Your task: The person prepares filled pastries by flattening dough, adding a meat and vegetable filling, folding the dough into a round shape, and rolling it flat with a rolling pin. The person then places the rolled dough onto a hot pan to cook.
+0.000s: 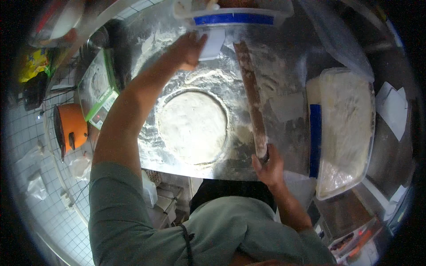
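Note:
A round, flat disc of dough [193, 128] lies on the floured metal worktop [229, 171], ringed by a groove in the flour. Beyond it, my left hand [191, 51], slightly blurred, is closed at the edge of a flat white sheet, seemingly a dough scraper [214, 45]. My right hand [271, 166] grips the near end of a long wooden rolling pin [250, 94] dusted with flour. The pin lies lengthwise on the worktop, to the right of the dough. Loose flour [213, 75] is spread around the dough, thickest on its far side.
A plastic tub of dough [346, 129] with a blue strip stands at the right. Another tub with a blue strip [233, 20] sits at the far edge. At the left are a green-framed digital scale [100, 89] and an orange container [75, 126]. Plastic sheeting [339, 36] hangs at the upper right.

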A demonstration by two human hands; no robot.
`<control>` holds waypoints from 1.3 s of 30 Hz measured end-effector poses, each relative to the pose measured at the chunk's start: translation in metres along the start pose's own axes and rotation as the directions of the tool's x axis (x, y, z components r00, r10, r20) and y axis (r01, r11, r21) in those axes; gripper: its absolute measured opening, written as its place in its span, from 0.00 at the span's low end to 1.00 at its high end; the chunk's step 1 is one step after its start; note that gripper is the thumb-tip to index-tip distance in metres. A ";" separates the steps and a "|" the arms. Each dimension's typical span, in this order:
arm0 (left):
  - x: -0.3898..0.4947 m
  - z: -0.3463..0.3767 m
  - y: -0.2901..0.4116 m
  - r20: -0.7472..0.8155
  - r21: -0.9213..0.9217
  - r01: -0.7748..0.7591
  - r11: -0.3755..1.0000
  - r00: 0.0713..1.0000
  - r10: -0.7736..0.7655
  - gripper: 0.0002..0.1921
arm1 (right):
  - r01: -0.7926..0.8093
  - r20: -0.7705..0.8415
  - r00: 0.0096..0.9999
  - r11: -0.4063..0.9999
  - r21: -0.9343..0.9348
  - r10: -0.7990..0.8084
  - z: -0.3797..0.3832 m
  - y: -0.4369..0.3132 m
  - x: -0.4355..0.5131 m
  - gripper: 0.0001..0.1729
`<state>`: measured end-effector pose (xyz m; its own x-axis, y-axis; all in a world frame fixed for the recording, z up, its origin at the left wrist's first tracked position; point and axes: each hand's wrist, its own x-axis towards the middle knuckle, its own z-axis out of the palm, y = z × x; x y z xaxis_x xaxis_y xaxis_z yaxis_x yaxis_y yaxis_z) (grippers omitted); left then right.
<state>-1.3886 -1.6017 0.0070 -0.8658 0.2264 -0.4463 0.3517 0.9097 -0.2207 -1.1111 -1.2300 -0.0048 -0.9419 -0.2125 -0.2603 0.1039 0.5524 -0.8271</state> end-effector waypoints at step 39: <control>-0.260 0.011 0.156 -0.255 -0.946 0.050 0.320 0.492 -0.833 0.14 | 0.194 0.078 0.981 0.931 -0.309 -0.178 0.063 0.016 -0.020 0.34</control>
<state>-1.1050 -1.5223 0.0789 -0.8093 -0.5574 0.1854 -0.2682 0.6315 0.7275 -1.0706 -1.2677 -0.0445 -0.9175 -0.3698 -0.1467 -0.1846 0.7224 -0.6663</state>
